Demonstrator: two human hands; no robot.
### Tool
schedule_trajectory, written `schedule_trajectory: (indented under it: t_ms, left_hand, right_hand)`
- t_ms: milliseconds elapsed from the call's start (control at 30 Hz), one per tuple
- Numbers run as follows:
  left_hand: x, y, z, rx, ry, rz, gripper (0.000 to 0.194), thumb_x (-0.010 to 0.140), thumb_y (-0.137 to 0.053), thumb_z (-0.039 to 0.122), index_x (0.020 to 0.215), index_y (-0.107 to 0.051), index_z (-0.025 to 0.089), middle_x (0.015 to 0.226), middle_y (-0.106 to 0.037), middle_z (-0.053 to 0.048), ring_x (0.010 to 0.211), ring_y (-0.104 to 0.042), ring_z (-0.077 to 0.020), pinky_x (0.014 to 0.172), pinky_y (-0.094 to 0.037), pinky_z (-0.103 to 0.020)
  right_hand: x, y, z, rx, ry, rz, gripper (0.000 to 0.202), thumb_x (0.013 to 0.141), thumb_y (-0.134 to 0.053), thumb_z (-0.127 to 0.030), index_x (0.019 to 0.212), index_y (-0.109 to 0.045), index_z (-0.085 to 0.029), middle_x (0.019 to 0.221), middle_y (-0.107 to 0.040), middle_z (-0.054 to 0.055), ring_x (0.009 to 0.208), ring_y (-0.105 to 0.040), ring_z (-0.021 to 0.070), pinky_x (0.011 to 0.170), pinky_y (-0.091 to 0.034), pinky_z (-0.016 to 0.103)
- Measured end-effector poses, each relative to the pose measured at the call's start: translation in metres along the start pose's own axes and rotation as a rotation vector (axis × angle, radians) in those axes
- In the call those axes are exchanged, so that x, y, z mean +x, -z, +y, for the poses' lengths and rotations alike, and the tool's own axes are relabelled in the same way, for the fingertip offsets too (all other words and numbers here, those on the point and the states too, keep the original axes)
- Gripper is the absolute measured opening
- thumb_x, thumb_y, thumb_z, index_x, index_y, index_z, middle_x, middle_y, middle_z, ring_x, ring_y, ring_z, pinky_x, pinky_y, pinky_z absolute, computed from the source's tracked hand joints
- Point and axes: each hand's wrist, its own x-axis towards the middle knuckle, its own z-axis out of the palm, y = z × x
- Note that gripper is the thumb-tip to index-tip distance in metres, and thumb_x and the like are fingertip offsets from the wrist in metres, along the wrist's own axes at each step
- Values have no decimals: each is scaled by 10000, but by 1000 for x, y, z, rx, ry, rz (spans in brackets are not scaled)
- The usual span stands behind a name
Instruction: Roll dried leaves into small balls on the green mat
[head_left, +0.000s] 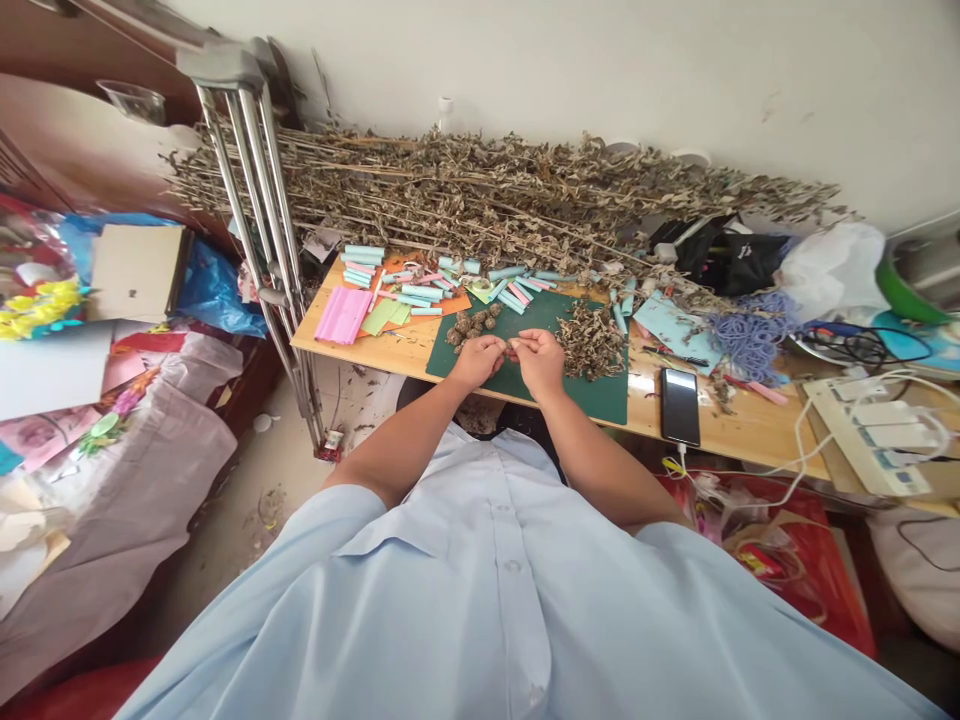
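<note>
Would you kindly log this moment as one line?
left hand: near brown clumps; right hand: near dried leaves; anything held: too small to tell

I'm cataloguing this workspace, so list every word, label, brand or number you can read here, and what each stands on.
None of the text in this view is readable.
Black bag at the back right: a small white mark, perhaps lettering, too small to read.
Tan box at the left: a small dark mark, too small to make out.
Phone: no legible text on its dark screen.

seemingly a home; a phone (680, 408) and dried leaves (590, 341) share a table (643, 412)
</note>
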Motion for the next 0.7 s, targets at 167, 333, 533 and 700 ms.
schedule_trajectory:
  t_ms: [167,333,533,700]
  left_hand:
    - [1,0,-1,49,-6,30,240,852,-576,374,745,-595,160,466,-487,54,380,-372,-58,427,-260,-215]
    - [1,-1,0,96,-27,62,257,863,-547,369,706,-570,166,470,-484,48,398,-387,-64,444,-278,-218]
    - [0,0,1,145,-82,31,193,830,-527,302,710,-587,163,486,-494,45,429,-407,-67,472,-305,-211]
    - [0,0,2,141,-84,28,175,812,-522,284,687,-567,170,481,-493,42,431,-404,-71,468,-301,-213]
  right_hand:
    - [-10,2,-1,-173,198,-56,207,838,-657,-333,1006,-640,-212,954,-788,77,877,-774,233,845,-626,399]
    - [-14,8,-1,-368,410,-96,176,897,-609,-281,1063,-640,-229,1053,-788,77,1010,-762,227,957,-589,394]
    - [-13,13,-7,-636,537,-86,126,911,-550,-249,976,-655,-226,950,-776,94,946,-750,271,920,-578,437]
    - [-5,5,-4,-298,187,-43,126,840,-625,-290,946,-618,-222,862,-756,61,797,-750,240,797,-626,424]
